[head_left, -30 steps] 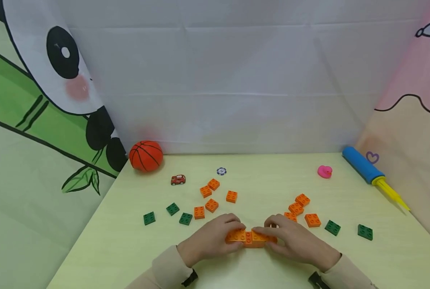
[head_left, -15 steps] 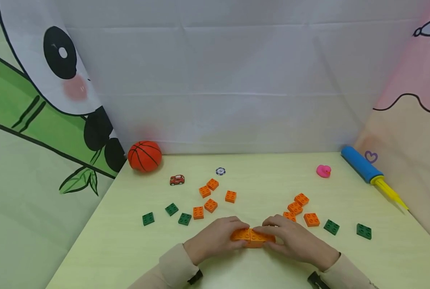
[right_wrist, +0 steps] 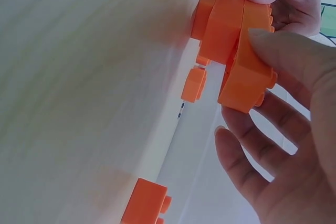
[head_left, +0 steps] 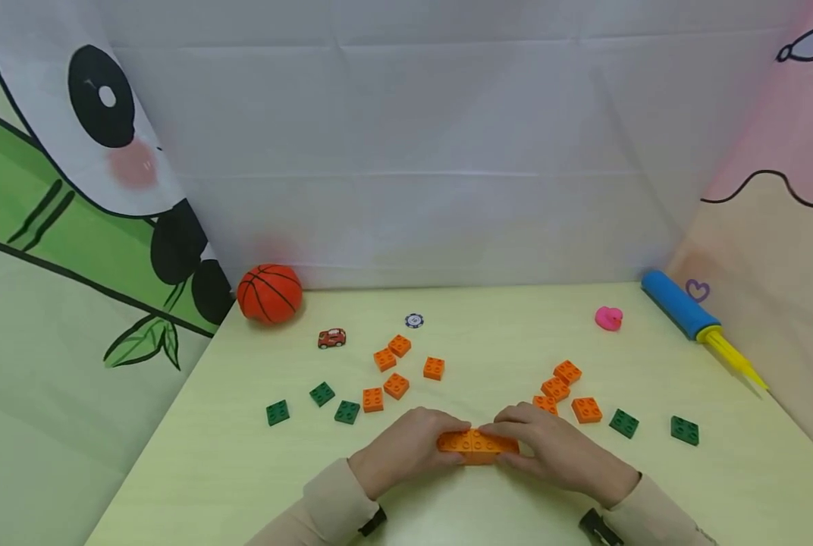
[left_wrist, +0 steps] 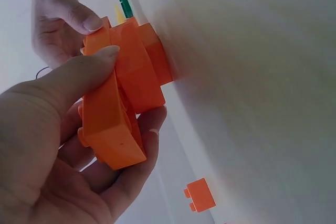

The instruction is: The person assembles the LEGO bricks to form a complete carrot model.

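Near the front of the table, both hands hold a small stack of orange toy building bricks (head_left: 478, 447). My left hand (head_left: 413, 449) grips the left upper brick (left_wrist: 107, 124), thumb on one side and fingers round the other. The right upper brick (right_wrist: 247, 77) is held by my right hand (head_left: 553, 449) between thumb and fingers. These two upper bricks sit end to end and overhang a middle brick (left_wrist: 137, 66). Beneath that is a smaller lower brick (left_wrist: 157, 53). In the left wrist view a gap shows under the left upper brick's outer part.
Several loose orange bricks (head_left: 396, 386) lie beyond the left hand, more orange bricks (head_left: 587, 410) beyond the right. Green bricks (head_left: 277, 412) flank both sides. Farther back are a basketball (head_left: 270, 293), toy car (head_left: 331, 338), poker chip (head_left: 414, 321), pink duck (head_left: 608, 318) and blue-yellow pump (head_left: 673, 305).
My left hand has moved right with its brick, closing the space where studs showed between the two upper bricks. The right hand has stayed nearly in place. The head view has shifted slightly.
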`<state>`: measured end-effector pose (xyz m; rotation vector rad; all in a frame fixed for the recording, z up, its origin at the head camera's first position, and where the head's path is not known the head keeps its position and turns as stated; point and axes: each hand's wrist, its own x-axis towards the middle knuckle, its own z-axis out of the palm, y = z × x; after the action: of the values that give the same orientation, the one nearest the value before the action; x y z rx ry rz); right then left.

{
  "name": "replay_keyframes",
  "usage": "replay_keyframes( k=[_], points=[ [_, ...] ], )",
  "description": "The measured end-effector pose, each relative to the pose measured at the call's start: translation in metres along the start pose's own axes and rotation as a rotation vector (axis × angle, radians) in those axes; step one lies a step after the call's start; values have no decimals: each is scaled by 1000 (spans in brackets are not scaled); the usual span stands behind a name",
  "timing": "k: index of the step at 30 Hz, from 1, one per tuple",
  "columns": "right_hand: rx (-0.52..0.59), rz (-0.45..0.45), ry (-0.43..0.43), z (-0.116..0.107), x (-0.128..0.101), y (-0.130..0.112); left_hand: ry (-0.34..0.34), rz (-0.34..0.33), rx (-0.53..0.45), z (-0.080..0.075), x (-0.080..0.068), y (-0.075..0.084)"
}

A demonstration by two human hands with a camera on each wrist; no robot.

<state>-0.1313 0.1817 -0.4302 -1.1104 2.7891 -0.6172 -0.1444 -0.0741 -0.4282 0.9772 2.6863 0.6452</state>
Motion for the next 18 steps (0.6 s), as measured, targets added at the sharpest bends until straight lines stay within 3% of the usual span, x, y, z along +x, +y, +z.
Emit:
replay_keyframes(
  k=[9,15,18],
  points=[
    [8,36,29,-1,-7,-1,-4,20,19,1,-2,-4],
    [-86,170,188,-16,-32,22,-10,37,25,2,0,-4],
    [-158,249,215,-22,-42,38,-11,33,23,2,-1,-3]
  ],
)
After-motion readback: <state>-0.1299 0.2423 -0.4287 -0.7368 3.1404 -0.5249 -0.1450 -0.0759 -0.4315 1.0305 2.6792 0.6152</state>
